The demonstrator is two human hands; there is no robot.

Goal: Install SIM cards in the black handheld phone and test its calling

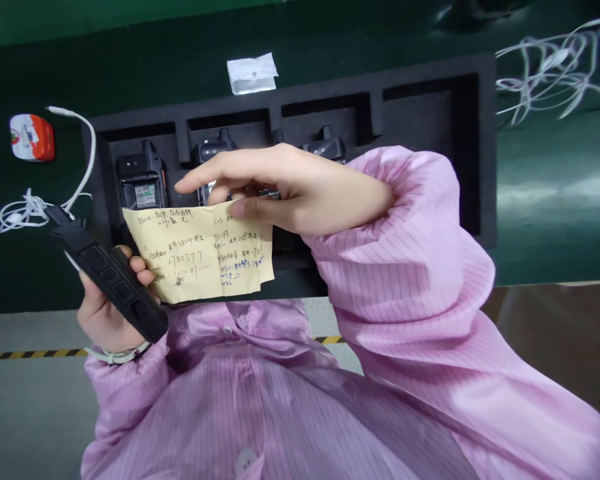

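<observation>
Currently, left hand (103, 313) clenches black handset (113, 283); right hand (290, 193) grasps handwritten note (200, 257) above foam tray (487, 153).

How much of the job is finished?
It looks about partly done. Radio handsets sit in three slots of the black foam tray. In hand: the left hand grips a black handset, and the right hand holds a handwritten paper note. Left: the rightmost slot shows only foam.

Handset (111, 292): matt black plastic. Paper note (195, 257): creased, matt tan. Foam tray (300, 90): rough black. Sleeve (400, 287): striped pink cloth.
</observation>
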